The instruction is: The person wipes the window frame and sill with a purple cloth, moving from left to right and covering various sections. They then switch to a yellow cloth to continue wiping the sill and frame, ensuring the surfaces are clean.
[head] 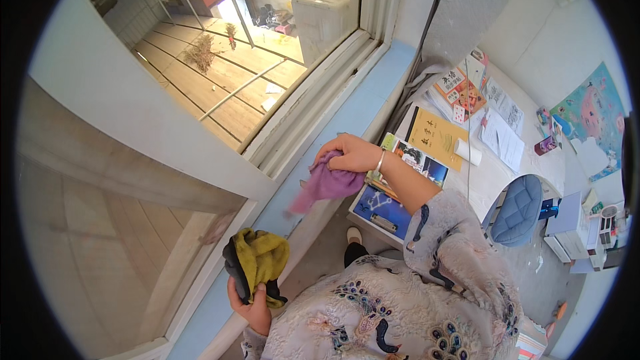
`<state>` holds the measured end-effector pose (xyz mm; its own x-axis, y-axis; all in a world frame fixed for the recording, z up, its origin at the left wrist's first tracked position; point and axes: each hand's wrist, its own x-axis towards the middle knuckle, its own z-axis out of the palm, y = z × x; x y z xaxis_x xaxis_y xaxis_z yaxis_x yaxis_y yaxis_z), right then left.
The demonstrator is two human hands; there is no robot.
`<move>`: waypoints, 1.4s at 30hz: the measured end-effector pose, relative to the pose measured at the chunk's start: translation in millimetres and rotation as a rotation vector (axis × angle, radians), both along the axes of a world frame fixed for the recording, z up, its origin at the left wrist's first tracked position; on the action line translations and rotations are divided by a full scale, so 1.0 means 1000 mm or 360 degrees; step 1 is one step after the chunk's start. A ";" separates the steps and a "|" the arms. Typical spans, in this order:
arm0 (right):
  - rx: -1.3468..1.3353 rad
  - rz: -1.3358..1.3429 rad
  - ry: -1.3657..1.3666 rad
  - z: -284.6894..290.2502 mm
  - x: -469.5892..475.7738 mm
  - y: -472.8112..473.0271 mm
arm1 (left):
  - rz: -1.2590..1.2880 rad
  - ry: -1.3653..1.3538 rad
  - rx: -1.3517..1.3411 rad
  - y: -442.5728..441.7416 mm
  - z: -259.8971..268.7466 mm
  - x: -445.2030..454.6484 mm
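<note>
My right hand (345, 154), with a bangle at its wrist, grips a purple cloth (336, 180). The cloth hangs over the light blue window sill (357, 95), its lower end blurred. Nearer the bottom left, my left hand (253, 305) holds a bunched yellow-green and dark grey cloth (260, 260) beside the window frame, thumb in front. Most of the fingers of this hand are hidden behind the cloth. The two cloths are apart from each other.
An open sliding window with a white frame (320, 105) runs along the left. Right of the sill, a desk (542, 160) bears books, papers, a white roll (467, 152) and a blue clipboard (382, 210). A blue padded chair (517, 212) stands by it.
</note>
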<state>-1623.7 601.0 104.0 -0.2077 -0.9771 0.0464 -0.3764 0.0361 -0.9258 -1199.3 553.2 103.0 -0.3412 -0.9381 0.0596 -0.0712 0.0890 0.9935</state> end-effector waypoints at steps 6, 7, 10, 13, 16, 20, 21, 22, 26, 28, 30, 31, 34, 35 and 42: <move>-0.0238 -0.0790 0.0252 0.006 -0.068 0.009 | 0.0120 -0.0013 -0.0042 0.002 0.000 0.005; -0.0185 -0.0954 0.0266 0.012 -0.081 0.015 | 0.0101 -0.0016 -0.0031 0.002 -0.002 0.007; -0.0300 -0.1439 0.0373 0.011 -0.144 0.030 | 0.0193 -0.0048 0.0042 0.008 -0.012 0.013; -0.0311 -0.1651 0.0148 0.020 -0.190 0.035 | 0.0243 -0.0131 -0.0039 0.009 -0.021 0.013; 0.0065 -0.1693 0.0895 0.024 -0.219 0.028 | 0.0277 -0.0234 -0.0099 0.008 -0.021 0.007; -0.0320 -0.1836 0.1114 0.034 -0.247 -0.001 | 0.0356 -0.0329 -0.0143 0.008 -0.022 -0.006; -0.0418 -0.1798 0.1192 0.038 -0.253 -0.011 | 0.0377 -0.0334 -0.0147 0.008 -0.021 -0.010; -0.0297 -0.1625 0.1341 0.036 -0.262 -0.022 | 0.0374 -0.0357 -0.0169 0.008 -0.021 -0.012; 0.0596 -0.1027 0.1694 0.027 -0.276 -0.048 | 0.0371 -0.0449 -0.0269 0.006 -0.021 -0.019; 0.0879 -0.0809 0.1802 0.037 -0.279 -0.058 | 0.0351 -0.0482 -0.0264 0.004 -0.022 -0.020; 0.1053 -0.0636 0.1846 0.042 -0.286 -0.069 | 0.0292 -0.0488 -0.0190 0.001 -0.021 -0.018; 0.1087 -0.0576 0.1838 0.042 -0.292 -0.076 | 0.0303 -0.0491 -0.0182 0.000 -0.022 -0.020; 0.1505 -0.0510 0.1492 0.062 -0.281 -0.095 | 0.0324 -0.0522 -0.0181 0.002 -0.023 -0.022; 0.1550 -0.0372 0.1641 0.057 -0.270 -0.103 | 0.0341 -0.0533 -0.0211 0.002 -0.024 -0.023; 0.1337 0.0218 0.2028 0.062 -0.154 -0.108 | 0.0311 -0.0454 -0.0217 -0.002 -0.027 -0.031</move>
<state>-1778.1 493.0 166.1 -0.3686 -0.8188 -0.4400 -0.9234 0.2679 0.2750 -1230.3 550.9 75.9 -0.1771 -0.9772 0.1171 -0.3721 0.1767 0.9112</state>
